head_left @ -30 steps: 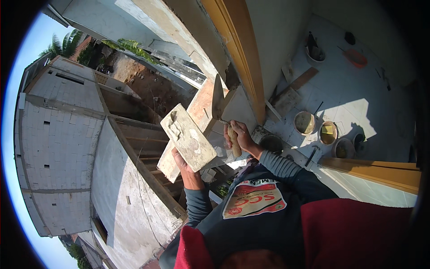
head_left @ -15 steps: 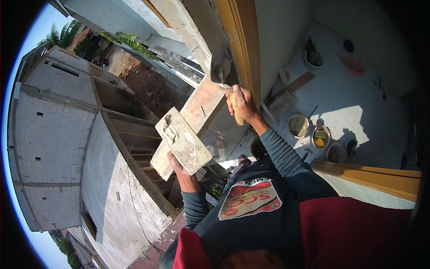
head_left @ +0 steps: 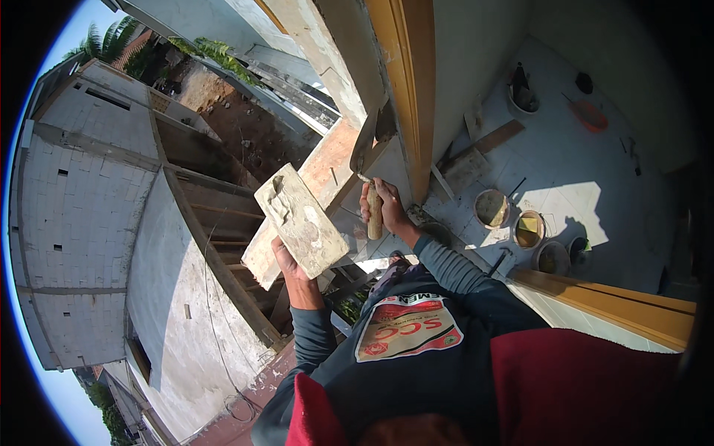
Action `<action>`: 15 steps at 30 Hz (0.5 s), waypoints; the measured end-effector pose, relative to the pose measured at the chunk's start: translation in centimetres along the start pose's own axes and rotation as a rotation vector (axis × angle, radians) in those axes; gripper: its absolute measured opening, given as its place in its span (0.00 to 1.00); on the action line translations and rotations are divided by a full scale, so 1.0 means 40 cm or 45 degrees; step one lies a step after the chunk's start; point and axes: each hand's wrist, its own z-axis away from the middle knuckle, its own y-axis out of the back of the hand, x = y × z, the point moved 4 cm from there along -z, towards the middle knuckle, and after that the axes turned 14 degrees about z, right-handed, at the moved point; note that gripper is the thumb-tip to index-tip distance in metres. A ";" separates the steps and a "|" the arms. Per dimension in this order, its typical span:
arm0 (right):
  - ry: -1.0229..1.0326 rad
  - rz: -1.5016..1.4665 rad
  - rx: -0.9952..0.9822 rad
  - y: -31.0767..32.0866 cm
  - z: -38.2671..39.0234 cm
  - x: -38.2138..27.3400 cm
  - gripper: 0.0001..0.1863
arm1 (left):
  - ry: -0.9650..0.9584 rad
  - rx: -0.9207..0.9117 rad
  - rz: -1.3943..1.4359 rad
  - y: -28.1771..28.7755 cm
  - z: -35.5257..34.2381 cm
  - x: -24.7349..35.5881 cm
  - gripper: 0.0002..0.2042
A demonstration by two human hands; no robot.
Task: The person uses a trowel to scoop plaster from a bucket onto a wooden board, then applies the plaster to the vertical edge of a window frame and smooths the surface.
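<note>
My left hand [head_left: 285, 256] grips a pale rectangular mortar board [head_left: 311, 236] from beneath, its fingers mostly hidden under it. A small heap of wet mortar [head_left: 278, 202] lies near the board's far left corner. Wrapped round a wooden handle, my right hand [head_left: 393, 209] holds a trowel [head_left: 362, 150]. The trowel's blade points away from me, beside the plastered wall edge [head_left: 343, 82] and the wooden door frame [head_left: 409, 82]; I cannot tell whether it touches them. Beyond the board runs a mortar-stained plank [head_left: 332, 160] with a nail standing up from it.
Inside on the right, several buckets stand on the tiled floor, among them one holding yellowish stuff [head_left: 529, 229]. Farther off are a bucket with tools [head_left: 523, 98] and an orange basin [head_left: 590, 116]. A lower block wall [head_left: 186, 290] lies to the left, with a drop beyond the plank.
My right hand has drawn the trowel back toward me and slightly left, away from the wall edge. The board has shifted slightly nearer, its mortar heap still on it.
</note>
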 end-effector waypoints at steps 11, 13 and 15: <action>0.461 1.174 -0.114 0.063 0.261 -0.304 0.17 | 0.259 -0.084 0.034 -0.029 -0.103 -0.112 0.20; 0.717 1.672 -0.110 0.050 0.282 -0.407 0.11 | 0.296 -0.034 -0.037 -0.028 -0.109 -0.133 0.20; 0.928 1.897 -0.147 0.044 0.289 -0.469 0.12 | 0.352 -0.075 -0.017 -0.042 -0.114 -0.167 0.20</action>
